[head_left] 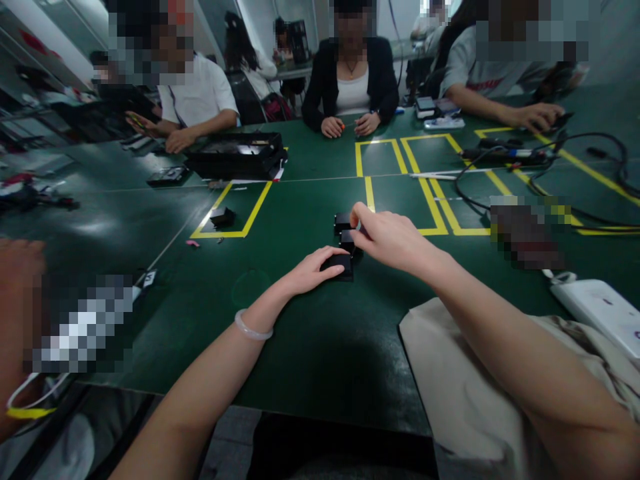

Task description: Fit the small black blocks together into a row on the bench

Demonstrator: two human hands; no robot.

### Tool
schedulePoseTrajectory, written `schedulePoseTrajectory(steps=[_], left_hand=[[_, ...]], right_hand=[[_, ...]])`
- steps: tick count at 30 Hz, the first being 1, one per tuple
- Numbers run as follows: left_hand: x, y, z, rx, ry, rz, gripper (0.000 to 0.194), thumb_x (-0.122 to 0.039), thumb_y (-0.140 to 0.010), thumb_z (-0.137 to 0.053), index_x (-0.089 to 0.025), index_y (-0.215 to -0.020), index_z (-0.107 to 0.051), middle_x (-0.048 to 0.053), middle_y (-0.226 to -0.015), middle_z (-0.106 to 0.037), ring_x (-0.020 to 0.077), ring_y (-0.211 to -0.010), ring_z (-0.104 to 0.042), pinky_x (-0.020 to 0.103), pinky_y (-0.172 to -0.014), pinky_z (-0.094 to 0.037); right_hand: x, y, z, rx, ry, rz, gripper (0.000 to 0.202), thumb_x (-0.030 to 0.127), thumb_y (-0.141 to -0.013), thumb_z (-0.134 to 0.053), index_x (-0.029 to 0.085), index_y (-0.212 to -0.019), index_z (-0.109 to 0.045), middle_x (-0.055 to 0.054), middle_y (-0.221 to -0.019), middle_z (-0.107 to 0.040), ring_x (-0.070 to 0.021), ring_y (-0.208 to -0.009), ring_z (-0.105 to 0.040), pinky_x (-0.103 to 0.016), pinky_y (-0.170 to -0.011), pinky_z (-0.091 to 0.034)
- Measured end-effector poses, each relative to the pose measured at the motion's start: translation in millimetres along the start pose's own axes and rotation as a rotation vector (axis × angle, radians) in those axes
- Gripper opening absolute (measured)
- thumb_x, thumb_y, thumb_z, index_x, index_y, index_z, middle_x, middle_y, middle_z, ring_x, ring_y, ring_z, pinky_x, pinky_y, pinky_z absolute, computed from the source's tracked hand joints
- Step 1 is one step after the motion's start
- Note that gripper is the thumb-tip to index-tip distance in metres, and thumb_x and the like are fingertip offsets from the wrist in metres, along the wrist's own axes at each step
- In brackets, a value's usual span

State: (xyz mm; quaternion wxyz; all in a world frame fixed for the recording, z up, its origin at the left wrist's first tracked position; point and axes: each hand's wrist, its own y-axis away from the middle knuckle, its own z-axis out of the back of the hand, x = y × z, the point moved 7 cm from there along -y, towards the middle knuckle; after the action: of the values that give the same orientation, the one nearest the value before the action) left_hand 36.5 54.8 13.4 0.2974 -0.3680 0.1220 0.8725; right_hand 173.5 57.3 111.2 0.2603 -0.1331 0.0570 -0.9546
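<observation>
Several small black boxes stand in a short row on the green table (pixel 300 347) in front of me. My left hand (pixel 316 270) lies at the nearest black box (pixel 344 265), its thumb and forefinger closed about it. My right hand (pixel 383 233), bent at the fingers, pinches the right side of the middle black box (pixel 346 239). Just beyond, the farthest black box (pixel 342 221) sits close to the right fingertips. What these boxes are cannot be made out, and the right hand's inner fingers are partly hidden.
A single black box (pixel 222 217) sits within yellow tape at left. Behind it is a long black case (pixel 237 157). Beige cloth (pixel 450 373) and a white power strip (pixel 600 310) lie at right, with black cables (pixel 465 190) beyond. Several people sit around the table.
</observation>
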Motion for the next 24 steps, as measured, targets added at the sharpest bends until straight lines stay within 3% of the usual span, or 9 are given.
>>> schedulePoseTrajectory(steps=[3,9,14,19,24], left_hand=[[0.5,0.2,-0.4,0.004,0.006,0.003,0.045,-0.05,-0.093,-0.046,-0.024,-0.129,-0.051,0.006,-0.12,-0.057,0.0238,-0.111,-0.054,0.036,-0.096,-0.042],[0.5,-0.2,-0.8,-0.002,0.008,-0.014,0.045,-0.05,-0.094,-0.045,-0.024,-0.129,-0.051,0.007,-0.12,-0.057,0.0238,-0.111,-0.054,0.037,-0.097,-0.041],[1.7,0.0,-0.7,-0.002,0.01,-0.001,0.045,-0.05,-0.093,-0.046,-0.023,-0.129,-0.051,0.007,-0.12,-0.057,0.0235,-0.111,-0.054,0.037,-0.097,-0.041],[1.9,-0.2,-1.1,0.001,0.008,-0.013,0.044,-0.049,-0.094,-0.046,-0.023,-0.129,-0.051,0.006,-0.121,-0.057,0.0231,-0.111,-0.054,0.036,-0.097,-0.042],[1.4,-0.6,-1.1,-0.001,-0.002,-0.018,0.043,-0.048,-0.094,-0.046,-0.023,-0.129,-0.051,0.006,-0.122,-0.057,0.0234,-0.113,-0.053,0.036,-0.098,-0.04]], right_hand=[[-0.1,-0.5,-0.9,0.015,0.044,-0.005,0.024,0.037,-0.095,-0.036,0.021,-0.102,-0.052,-0.005,-0.083,-0.067,-0.0194,-0.071,-0.06,-0.028,-0.053,-0.023],[1.5,0.5,-0.4,-0.01,-0.028,0.026,0.026,0.031,-0.092,-0.038,0.021,-0.115,-0.045,-0.004,-0.085,-0.068,-0.0192,-0.069,-0.06,-0.027,-0.054,-0.025],[1.1,-0.4,-1.7,0.0,0.029,0.019,0.023,0.038,-0.094,-0.037,0.022,-0.103,-0.051,-0.005,-0.081,-0.067,-0.0204,-0.07,-0.061,-0.027,-0.052,-0.022],[1.6,1.1,-1.7,-0.009,0.005,0.03,0.025,0.03,-0.092,-0.038,0.021,-0.115,-0.045,-0.004,-0.085,-0.068,-0.0191,-0.069,-0.061,-0.027,-0.053,-0.023],[1.3,0.0,-2.5,-0.008,0.03,0.011,0.024,0.038,-0.094,-0.037,0.022,-0.107,-0.049,-0.004,-0.082,-0.068,-0.0202,-0.073,-0.062,-0.027,-0.053,-0.022]])
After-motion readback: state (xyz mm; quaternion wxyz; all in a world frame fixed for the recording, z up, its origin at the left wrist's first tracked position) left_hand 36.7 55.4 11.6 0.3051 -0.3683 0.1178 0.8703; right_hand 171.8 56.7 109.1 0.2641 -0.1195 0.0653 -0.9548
